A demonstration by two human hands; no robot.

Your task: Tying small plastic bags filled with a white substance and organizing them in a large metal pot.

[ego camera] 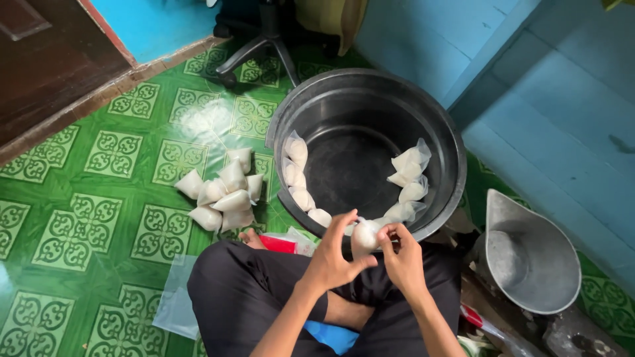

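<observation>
At the left of the green patterned floor (99, 198) a flat clear plastic sheet (173, 297) lies beside my knee, and above it I count a heap of seven small white filled bags (225, 192), bunched and touching one another just left of the tub. My legs in black trousers (245, 291) are crossed at the bottom of the view, with a red-and-clear packet (281, 243) lying between my knee and the tub. My left hand (331, 254) and my right hand (402, 259) meet over the near rim of the one big black tub (450, 139); between them they hold one white filled bag (365, 235), the fingers (345, 219) of the left hand curled shut around its side and the fingers of the right pinching its top. Inside the tub, more white bags (301, 178) lean against the wall: four along the left side and about four along the right, near the front; the ones behind my hands I cannot count surely. At the right edge of the floor sits one grey metal scoop-shaped pan (529, 258), against the blue wall (569, 99).
</observation>
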